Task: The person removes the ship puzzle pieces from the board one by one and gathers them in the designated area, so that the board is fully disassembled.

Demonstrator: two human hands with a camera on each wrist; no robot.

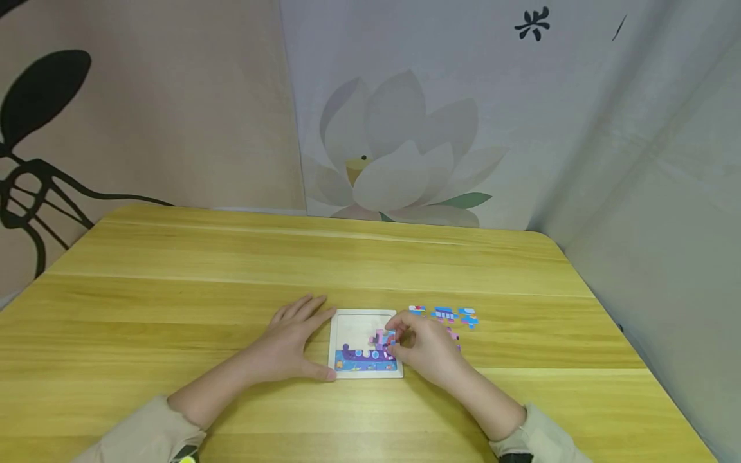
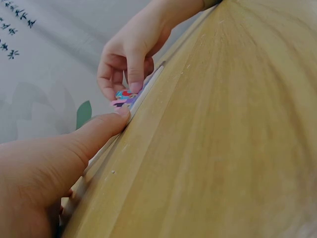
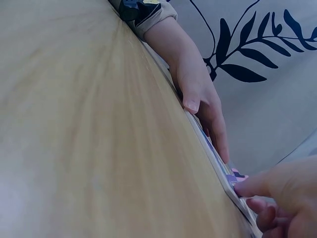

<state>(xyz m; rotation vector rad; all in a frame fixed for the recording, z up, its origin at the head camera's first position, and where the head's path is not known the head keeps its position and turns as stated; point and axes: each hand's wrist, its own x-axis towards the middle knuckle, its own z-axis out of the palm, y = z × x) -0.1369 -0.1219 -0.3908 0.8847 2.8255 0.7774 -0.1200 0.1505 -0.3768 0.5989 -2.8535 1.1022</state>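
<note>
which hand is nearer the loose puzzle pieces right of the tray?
Right. The right hand, at the right edge of the tray, is just beside the loose puzzle pieces; the left hand is across the tray, at its left edge.

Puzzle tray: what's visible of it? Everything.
The puzzle tray is a shallow, near-square board with an off-white rim and pale base; material unclear. It lies flat on the table. Purple-and-blue pieces fill its near part, with a pinkish piece beyond them at right; the far left is bare. The left hand has its thumb on the near left corner; the right hand overlaps the right edge, contact unclear.
</note>
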